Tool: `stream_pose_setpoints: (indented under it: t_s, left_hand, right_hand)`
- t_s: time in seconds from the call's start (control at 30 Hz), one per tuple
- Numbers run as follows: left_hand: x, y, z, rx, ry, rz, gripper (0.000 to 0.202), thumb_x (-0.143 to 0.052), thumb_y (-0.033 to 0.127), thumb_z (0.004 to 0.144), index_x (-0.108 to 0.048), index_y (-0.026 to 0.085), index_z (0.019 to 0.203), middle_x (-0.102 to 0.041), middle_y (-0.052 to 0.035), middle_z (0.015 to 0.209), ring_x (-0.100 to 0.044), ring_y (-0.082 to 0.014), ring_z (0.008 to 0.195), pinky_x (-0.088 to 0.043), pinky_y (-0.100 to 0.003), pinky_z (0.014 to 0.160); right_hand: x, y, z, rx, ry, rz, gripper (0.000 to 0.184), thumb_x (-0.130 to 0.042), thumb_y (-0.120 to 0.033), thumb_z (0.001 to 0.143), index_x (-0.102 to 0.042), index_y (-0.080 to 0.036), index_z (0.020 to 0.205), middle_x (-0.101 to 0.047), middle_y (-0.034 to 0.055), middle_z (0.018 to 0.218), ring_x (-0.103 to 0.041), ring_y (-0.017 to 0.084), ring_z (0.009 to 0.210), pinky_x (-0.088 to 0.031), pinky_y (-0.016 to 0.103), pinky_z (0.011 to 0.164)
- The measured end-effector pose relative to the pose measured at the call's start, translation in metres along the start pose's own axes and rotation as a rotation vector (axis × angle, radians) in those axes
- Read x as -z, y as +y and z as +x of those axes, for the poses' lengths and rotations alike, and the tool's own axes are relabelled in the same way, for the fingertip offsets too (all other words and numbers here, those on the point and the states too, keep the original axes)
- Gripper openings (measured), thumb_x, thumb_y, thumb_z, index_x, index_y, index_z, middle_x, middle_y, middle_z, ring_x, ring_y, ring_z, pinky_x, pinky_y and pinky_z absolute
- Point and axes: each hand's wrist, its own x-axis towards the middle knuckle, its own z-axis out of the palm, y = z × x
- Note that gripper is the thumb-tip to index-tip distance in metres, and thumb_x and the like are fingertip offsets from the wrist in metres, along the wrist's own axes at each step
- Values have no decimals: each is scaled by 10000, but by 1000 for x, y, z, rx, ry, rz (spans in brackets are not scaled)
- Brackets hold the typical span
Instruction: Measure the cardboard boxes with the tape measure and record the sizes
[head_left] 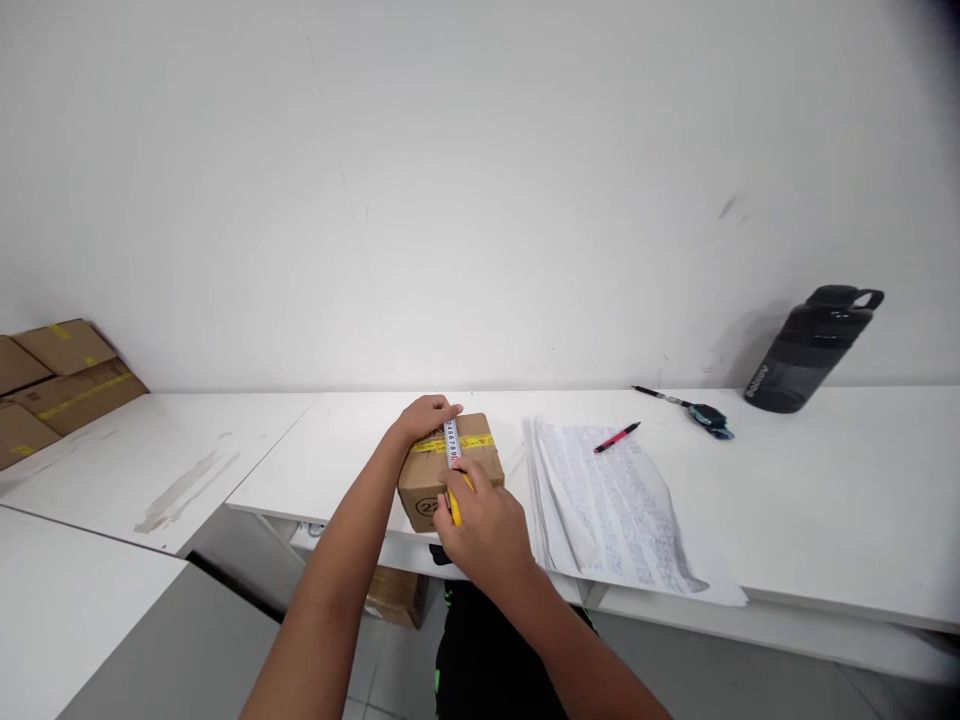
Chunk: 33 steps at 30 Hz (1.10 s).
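Note:
A small cardboard box [484,462] with yellow tape across its top sits at the desk's front edge. Across that top, from the far edge toward me, runs the white blade of a tape measure [452,443], its printed numbers showing. My right hand [484,515] is closed around the yellow case at the near edge of the box. At the far left edge, my left hand [425,415] has its fingers curled, with the thumb at the blade's end. The tip of the blade is hidden there. A circled number, partly covered, marks the front face of the box.
Right of the box lie printed sheets [600,500] with a red pen [617,437] on top. Farther right are a black pen [660,396], a dark teal item [710,420] and a dark bottle [810,350]. Taped cartons [75,375] stand far left; another carton [396,597] sits below the desk.

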Motion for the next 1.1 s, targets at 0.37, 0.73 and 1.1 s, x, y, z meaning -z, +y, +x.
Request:
stream_pose_setpoints:
  t_s: [0.37, 0.73, 1.1]
  left_hand:
    - [-2, 7, 0, 30, 52, 112, 507, -539, 696, 738, -664, 206, 786, -688, -39, 827, -585, -207, 741, -400, -278, 620]
    - [18, -6, -23, 83, 76, -51, 569, -538, 726, 727, -659, 175, 650, -673, -41, 671, -562, -190, 618, -412, -288, 605]
    - [-20, -73, -112, 223, 773, -214, 399, -477, 542, 865, -644, 186, 929, -645, -143, 1143, -534, -293, 1161, -418, -376, 939]
  right_hand:
    - [19, 56, 10, -79, 181, 327, 325, -501, -283, 895, -557, -194, 1202, -586, 143, 1327, -581, 260, 1203, -503, 439, 992]
    - [10, 111, 35, -771, -196, 1026, 714, -763, -511, 656, -447, -192, 1211, -643, 72, 1026, -679, 208, 820, -589, 380, 726]
    - [-8, 27, 117, 332, -662, 567, 412, -667, -270, 766, -594, -222, 1168, -637, 46, 1155, -602, 205, 1021, -466, 375, 904]
